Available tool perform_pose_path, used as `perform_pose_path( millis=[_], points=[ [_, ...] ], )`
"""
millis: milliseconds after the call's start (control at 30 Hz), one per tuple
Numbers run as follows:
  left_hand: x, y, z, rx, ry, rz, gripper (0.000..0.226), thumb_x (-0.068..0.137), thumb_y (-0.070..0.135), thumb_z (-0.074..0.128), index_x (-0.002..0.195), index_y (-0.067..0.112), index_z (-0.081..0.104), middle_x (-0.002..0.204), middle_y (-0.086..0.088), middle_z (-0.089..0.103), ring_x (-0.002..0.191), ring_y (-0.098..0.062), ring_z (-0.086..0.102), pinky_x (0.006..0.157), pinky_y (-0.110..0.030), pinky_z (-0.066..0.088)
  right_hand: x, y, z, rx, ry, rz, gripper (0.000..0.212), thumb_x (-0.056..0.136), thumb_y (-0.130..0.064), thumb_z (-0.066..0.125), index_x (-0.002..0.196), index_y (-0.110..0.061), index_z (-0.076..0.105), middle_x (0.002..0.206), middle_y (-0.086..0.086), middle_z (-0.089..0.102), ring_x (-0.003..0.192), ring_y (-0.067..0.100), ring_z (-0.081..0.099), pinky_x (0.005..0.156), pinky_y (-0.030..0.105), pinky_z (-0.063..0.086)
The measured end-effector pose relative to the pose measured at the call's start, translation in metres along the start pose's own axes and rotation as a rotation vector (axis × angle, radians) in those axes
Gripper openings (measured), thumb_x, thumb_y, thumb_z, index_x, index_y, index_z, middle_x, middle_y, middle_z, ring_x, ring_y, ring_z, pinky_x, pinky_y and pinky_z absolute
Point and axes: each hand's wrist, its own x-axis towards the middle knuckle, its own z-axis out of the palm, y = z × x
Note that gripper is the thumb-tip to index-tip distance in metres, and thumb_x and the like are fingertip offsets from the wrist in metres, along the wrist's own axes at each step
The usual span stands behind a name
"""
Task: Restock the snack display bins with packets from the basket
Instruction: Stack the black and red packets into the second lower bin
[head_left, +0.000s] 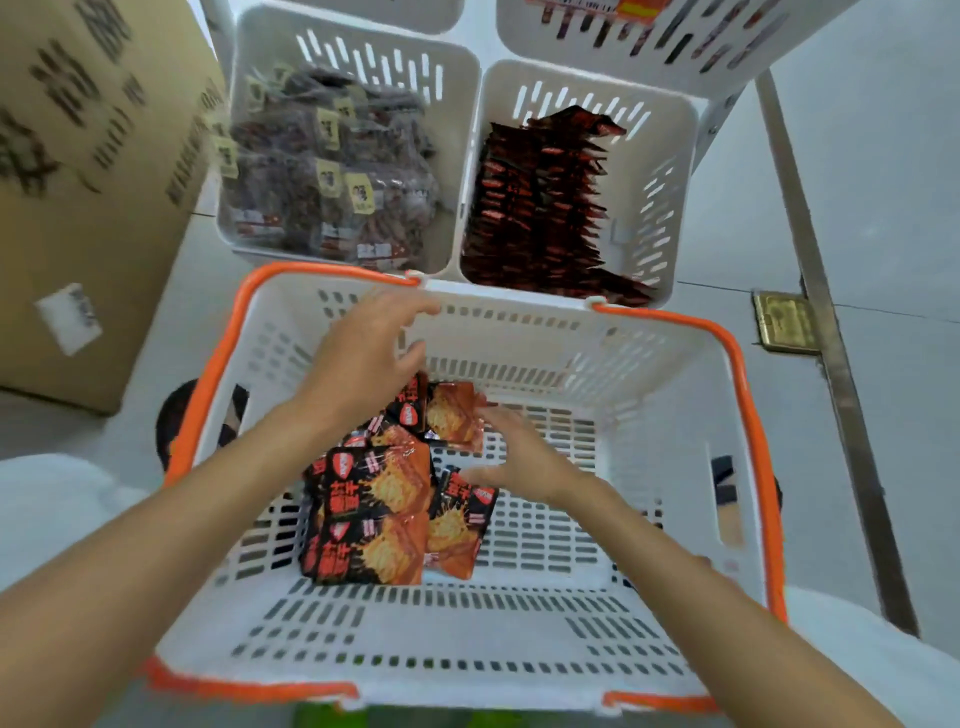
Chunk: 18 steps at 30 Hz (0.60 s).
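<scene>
A white basket with an orange rim (748, 395) sits in front of me, holding several black-and-orange snack packets (374, 514) in a loose pile. My left hand (363, 353) hovers above the pile near the basket's far wall, fingers spread and empty. My right hand (519, 452) reaches in from the right, its straight fingers touching the topmost orange packet (454, 415). Beyond the basket stand two white display bins: the left bin (358, 52) holds clear packets of dark snacks, and the right bin (670, 171) holds a row of black-and-red packets (540, 208).
A large cardboard box (88, 171) stands at the left. More white bins (675, 47) sit higher on the rack. A metal strip (826, 322) and a brass floor plate (784, 322) lie on the pale floor to the right.
</scene>
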Motion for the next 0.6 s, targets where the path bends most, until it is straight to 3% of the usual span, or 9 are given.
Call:
perform_pose_path(
  millis=[67, 100, 133, 200, 267, 333, 433, 533, 600],
  points=[
    [-0.028, -0.02, -0.002, -0.008, -0.074, -0.113, 0.036, 0.092, 0.011, 0.064, 0.127, 0.02, 0.061, 0.118, 0.001, 0.061, 0.106, -0.016, 0.056, 0.094, -0.035, 0.047, 0.011, 0.023, 0.042, -0.267, -0.139, 0.087, 0.108, 0.081, -0.057, 0.07, 0.158, -0.021, 0.003, 0.164, 0.009, -0.009, 0.151, 0.03, -0.006, 0.122, 0.05, 0.01],
    [-0.04, -0.029, -0.001, -0.019, -0.117, -0.156, 0.037, 0.093, 0.012, 0.064, 0.129, 0.021, 0.06, 0.117, 0.002, 0.06, 0.107, -0.017, 0.056, 0.095, -0.036, 0.048, 0.012, 0.03, 0.061, -0.359, -0.136, 0.066, 0.106, 0.081, -0.054, 0.072, 0.157, -0.015, 0.008, 0.163, 0.013, -0.007, 0.15, 0.033, -0.004, 0.121, 0.05, 0.011],
    [-0.05, -0.037, -0.001, -0.031, -0.161, -0.194, 0.037, 0.093, 0.014, 0.063, 0.129, 0.023, 0.059, 0.117, 0.002, 0.058, 0.107, -0.018, 0.056, 0.095, -0.037, 0.048, 0.014, 0.036, 0.076, -0.379, -0.104, 0.02, 0.095, 0.08, -0.044, 0.077, 0.151, -0.009, 0.023, 0.16, 0.016, 0.01, 0.147, 0.034, 0.012, 0.117, 0.048, 0.021],
    [-0.064, -0.051, 0.001, -0.053, -0.237, -0.252, 0.036, 0.094, 0.018, 0.064, 0.128, 0.027, 0.059, 0.121, 0.004, 0.057, 0.106, -0.015, 0.056, 0.095, -0.037, 0.049, 0.008, 0.031, 0.08, -0.193, -0.008, 0.005, 0.056, 0.078, -0.019, 0.08, 0.121, -0.007, 0.046, 0.121, 0.01, 0.048, 0.111, 0.029, 0.046, 0.091, 0.042, 0.044],
    [-0.07, -0.053, 0.0, -0.114, -0.244, -0.306, 0.035, 0.093, 0.021, 0.066, 0.126, 0.029, 0.06, 0.127, 0.004, 0.057, 0.11, -0.013, 0.055, 0.096, -0.032, 0.046, 0.002, 0.017, 0.055, 0.031, 0.032, 0.039, 0.041, 0.085, -0.009, 0.073, 0.118, -0.01, 0.049, 0.096, 0.001, 0.054, 0.09, 0.023, 0.055, 0.076, 0.039, 0.049],
    [-0.068, -0.041, -0.002, -0.263, -0.233, -0.343, 0.05, 0.088, 0.025, 0.074, 0.133, 0.029, 0.053, 0.134, 0.01, 0.051, 0.122, -0.009, 0.05, 0.102, -0.027, 0.04, -0.005, -0.004, 0.018, 0.137, 0.08, -0.011, 0.039, 0.088, -0.01, 0.071, 0.122, -0.012, 0.051, 0.097, 0.001, 0.061, 0.089, 0.025, 0.062, 0.077, 0.043, 0.054],
    [-0.061, -0.015, -0.005, -0.476, -0.468, -0.369, 0.083, 0.08, 0.026, 0.082, 0.149, 0.023, 0.037, 0.139, 0.017, 0.04, 0.129, -0.002, 0.041, 0.108, -0.024, 0.036, -0.016, -0.048, -0.02, 0.235, 0.131, -0.176, 0.033, 0.087, -0.012, 0.072, 0.114, -0.019, 0.055, 0.097, 0.0, 0.064, 0.087, 0.019, 0.065, 0.075, 0.035, 0.055],
    [-0.06, -0.016, -0.013, -0.582, -0.458, -0.45, 0.033, 0.085, 0.008, 0.075, 0.116, 0.004, 0.064, 0.107, -0.007, 0.073, 0.093, -0.022, 0.073, 0.082, -0.034, 0.06, -0.012, -0.086, -0.032, 0.285, 0.133, -0.279, 0.043, 0.083, -0.013, 0.075, 0.118, -0.02, 0.052, 0.11, 0.0, 0.061, 0.098, 0.016, 0.064, 0.081, 0.032, 0.056],
    [-0.061, -0.024, -0.028, -0.635, -0.308, -0.549, 0.014, 0.09, 0.002, 0.068, 0.103, 0.005, 0.065, 0.087, -0.008, 0.074, 0.073, -0.016, 0.075, 0.067, -0.028, 0.061, 0.001, -0.092, -0.026, 0.296, 0.22, -0.265, 0.066, 0.082, -0.015, 0.075, 0.137, -0.025, 0.041, 0.129, -0.001, 0.051, 0.113, 0.017, 0.057, 0.092, 0.035, 0.054]
  ],
)
